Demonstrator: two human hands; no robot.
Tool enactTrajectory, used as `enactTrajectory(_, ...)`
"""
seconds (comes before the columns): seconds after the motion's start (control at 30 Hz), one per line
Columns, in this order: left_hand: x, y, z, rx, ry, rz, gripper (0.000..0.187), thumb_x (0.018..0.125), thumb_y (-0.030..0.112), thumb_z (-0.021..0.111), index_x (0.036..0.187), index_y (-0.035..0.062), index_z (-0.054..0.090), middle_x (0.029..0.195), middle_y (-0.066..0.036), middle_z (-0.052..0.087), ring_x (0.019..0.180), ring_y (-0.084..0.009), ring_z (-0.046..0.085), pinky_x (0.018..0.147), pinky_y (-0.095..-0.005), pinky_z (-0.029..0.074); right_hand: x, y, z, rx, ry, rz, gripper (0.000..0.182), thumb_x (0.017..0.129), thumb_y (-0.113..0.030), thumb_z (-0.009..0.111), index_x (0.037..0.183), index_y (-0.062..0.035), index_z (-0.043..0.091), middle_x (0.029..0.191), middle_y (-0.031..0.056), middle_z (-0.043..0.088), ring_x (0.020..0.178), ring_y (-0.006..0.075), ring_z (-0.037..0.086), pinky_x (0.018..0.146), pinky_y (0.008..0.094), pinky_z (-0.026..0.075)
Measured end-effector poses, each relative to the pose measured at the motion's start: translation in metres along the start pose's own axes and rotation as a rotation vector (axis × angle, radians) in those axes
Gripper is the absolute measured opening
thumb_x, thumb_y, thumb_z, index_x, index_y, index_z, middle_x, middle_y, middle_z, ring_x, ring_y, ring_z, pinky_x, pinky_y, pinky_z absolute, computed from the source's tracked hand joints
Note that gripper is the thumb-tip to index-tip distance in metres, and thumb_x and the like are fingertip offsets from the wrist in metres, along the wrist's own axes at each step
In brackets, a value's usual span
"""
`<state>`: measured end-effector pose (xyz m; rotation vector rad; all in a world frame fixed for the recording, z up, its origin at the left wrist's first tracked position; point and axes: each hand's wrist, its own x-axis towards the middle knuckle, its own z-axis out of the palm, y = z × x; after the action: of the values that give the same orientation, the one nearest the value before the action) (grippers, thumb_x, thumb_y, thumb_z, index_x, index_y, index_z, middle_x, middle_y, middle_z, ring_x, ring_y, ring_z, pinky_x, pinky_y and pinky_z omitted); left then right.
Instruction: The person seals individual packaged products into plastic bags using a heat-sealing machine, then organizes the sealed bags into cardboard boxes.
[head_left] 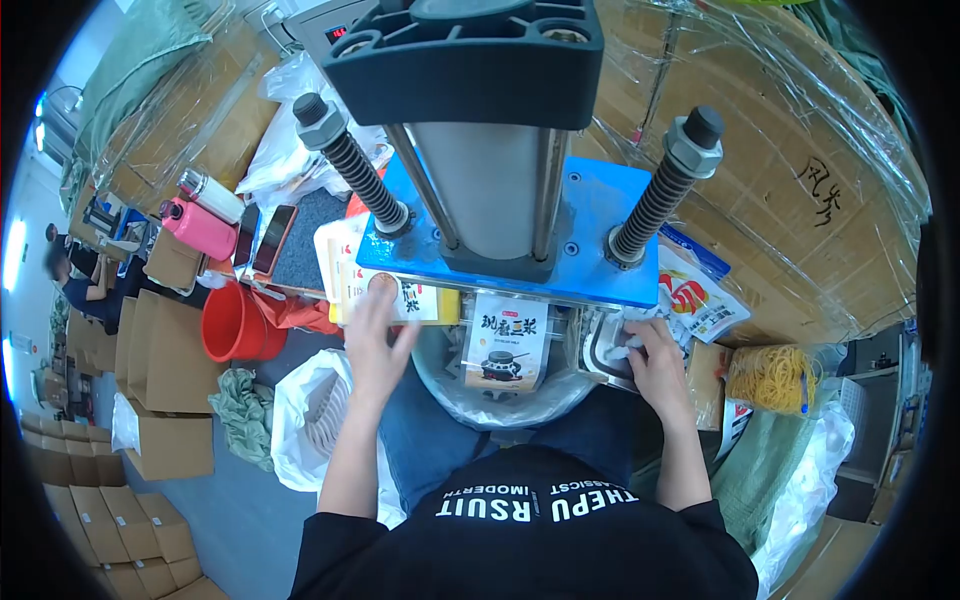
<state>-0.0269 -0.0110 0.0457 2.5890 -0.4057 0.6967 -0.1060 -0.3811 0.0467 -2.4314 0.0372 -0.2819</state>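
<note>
Ideally, light fingertips keep the printed cards square under the open, blurred left hand. The right hand curls by the metal tray, grip unclear. The pot-printed packet lies below the blue plate, long axis running forward, lettering farthest.

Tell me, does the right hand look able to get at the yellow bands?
Probably yes: the bands sit just beyond a piece of cardboard, and nothing tall seems to stand between. The right hand is at the metal frame, though, so it would have to leave that.
</note>
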Motion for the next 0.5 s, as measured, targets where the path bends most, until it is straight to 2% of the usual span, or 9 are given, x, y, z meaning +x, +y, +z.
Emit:
enactTrajectory(0.03, -0.016, -0.008, 0.007, 0.061, -0.132, 0.026, 0.049, 0.069, 0.007, 0.073, 0.117, 0.0059, 0.062, 0.126, -0.014, 0.057, 0.117, -0.0323, 0.052, 0.096, -0.0436, 0.041, -0.001, 0.004, 0.002, 0.004, 0.002, -0.001, 0.024, 0.077, 0.001, 0.066, 0.1, 0.0002, 0.061, 0.095, 0.015, 0.06, 0.086, 0.0341, 0.061, 0.072, 0.0369, 0.049)
enactTrajectory(0.1, -0.025, -0.023, 0.006, 0.021, -0.092, 0.078, 0.044, 0.069, 0.005, 0.071, 0.112, 0.0073, 0.064, 0.12, -0.011, 0.062, 0.11, -0.0303, 0.056, 0.093, -0.0413, 0.043, -0.003, 0.009, 0.006, 0.008, 0.065, 0.005, 0.021, 0.08, 0.0, 0.065, 0.1, 0.0, 0.06, 0.088, 0.0119, 0.061, 0.08, 0.026, 0.063, 0.07, 0.0326, 0.049)
enactTrajectory(0.13, -0.023, -0.032, 0.011, -0.06, -0.069, 0.035, 0.034, 0.067, 0.002, 0.069, 0.101, 0.0064, 0.068, 0.104, -0.009, 0.066, 0.098, -0.0298, 0.059, 0.086, -0.0383, 0.046, -0.005, 0.008, 0.008, 0.01, 0.063, 0.014, 0.021, 0.08, 0.0, 0.065, 0.1, 0.0, 0.06, 0.088, 0.0119, 0.061, 0.08, 0.026, 0.063, 0.07, 0.0326, 0.049)
enactTrajectory(0.23, 0.003, -0.029, 0.007, -0.081, -0.113, -0.031, 0.023, 0.066, -0.001, 0.067, 0.089, 0.0038, 0.069, 0.091, -0.009, 0.066, 0.087, -0.0299, 0.059, 0.078, -0.0378, 0.047, -0.002, -0.005, 0.001, 0.204, 0.101, 0.323, 0.008, 0.089, -0.002, 0.058, 0.096, -0.002, 0.06, 0.078, 0.0026, 0.061, 0.07, 0.0084, 0.058, 0.068, 0.024, 0.046)
enactTrajectory(0.3, 0.01, -0.025, 0.007, -0.135, -0.063, -0.012, 0.017, 0.067, -0.003, 0.066, 0.084, 0.0016, 0.067, 0.082, -0.009, 0.062, 0.077, -0.0269, 0.057, 0.071, -0.0355, 0.045, -0.005, 0.0, 0.005, 0.358, 0.111, 0.278, 0.008, 0.089, -0.003, 0.058, 0.097, -0.0019, 0.06, 0.079, 0.0018, 0.061, 0.07, 0.0088, 0.058, 0.068, 0.0242, 0.046)
enactTrajectory(0.37, 0.007, -0.006, 0.004, -0.271, -0.073, -0.251, 0.014, 0.068, -0.003, 0.067, 0.082, 0.001, 0.066, 0.077, -0.008, 0.06, 0.074, -0.0223, 0.055, 0.065, -0.0323, 0.043, -0.008, -0.007, 0.002, 0.602, 0.074, 0.202, 0.011, 0.09, -0.003, 0.057, 0.101, -0.0013, 0.061, 0.082, 0.002, 0.062, 0.072, 0.0094, 0.058, 0.069, 0.024, 0.046)
enactTrajectory(0.4, -0.001, 0.007, 0.005, -0.362, -0.033, -0.21, 0.014, 0.068, -0.002, 0.068, 0.081, 0.0012, 0.065, 0.072, -0.006, 0.057, 0.07, -0.0178, 0.05, 0.06, -0.0295, 0.04, -0.011, -0.022, -0.003, 0.691, 0.022, 0.167, 0.013, 0.091, -0.003, 0.057, 0.103, -0.0008, 0.062, 0.083, 0.003, 0.062, 0.073, 0.0096, 0.059, 0.069, 0.0236, 0.046)
enactTrajectory(0.43, -0.009, 0.024, 0.003, -0.422, -0.072, -0.194, 0.013, 0.067, -0.002, 0.068, 0.079, 0.0015, 0.065, 0.071, -0.006, 0.056, 0.07, -0.0174, 0.049, 0.059, -0.0297, 0.039, -0.013, -0.029, -0.012, 0.666, -0.187, 0.199, 0.016, 0.092, -0.003, 0.057, 0.106, 0.0011, 0.063, 0.089, 0.0068, 0.063, 0.075, 0.0112, 0.062, 0.069, 0.0244, 0.048)
enactTrajectory(0.5, -0.016, 0.057, -0.005, -0.517, -0.201, -0.206, 0.011, 0.066, -0.001, 0.069, 0.076, 0.002, 0.066, 0.07, -0.004, 0.059, 0.069, -0.0167, 0.047, 0.06, -0.0295, 0.038, -0.015, -0.037, -0.002, 0.829, -0.337, 0.131, 0.015, 0.091, -0.004, 0.058, 0.103, 0.0011, 0.065, 0.095, 0.0074, 0.065, 0.077, 0.0127, 0.063, 0.069, 0.026, 0.05)
